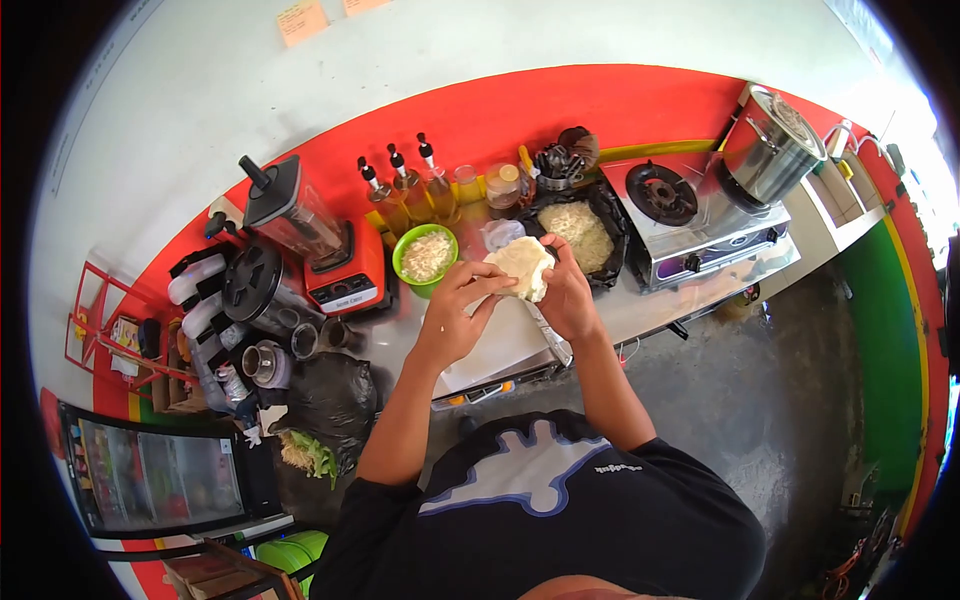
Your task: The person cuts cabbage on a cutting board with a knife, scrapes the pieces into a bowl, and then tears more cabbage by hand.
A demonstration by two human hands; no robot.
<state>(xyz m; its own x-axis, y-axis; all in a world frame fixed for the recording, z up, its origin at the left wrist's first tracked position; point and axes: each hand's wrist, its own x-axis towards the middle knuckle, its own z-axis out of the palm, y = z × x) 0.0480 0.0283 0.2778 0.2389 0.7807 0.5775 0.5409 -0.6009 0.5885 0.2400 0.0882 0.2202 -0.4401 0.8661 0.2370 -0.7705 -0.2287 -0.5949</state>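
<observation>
My left hand (455,312) and my right hand (567,297) hold a pale, flat piece of dough (521,264) between them, raised above the counter. The left fingers press on its near side; the right hand grips its right edge. Just beyond on the left stands a green bowl (401,258) of chopped white pieces (427,255). Behind the right hand lies a black plastic-lined container (607,262) with a pale shredded heap (577,235). Below the hands, a long silvery item (549,336), possibly a knife, lies near a white board (482,352).
To the left are a red blender (345,280), oil bottles (407,190) and a black plastic bag (330,395). A gas stove (705,225) with a large steel pot (770,145) stands right. A glass-door fridge (155,480) is at lower left.
</observation>
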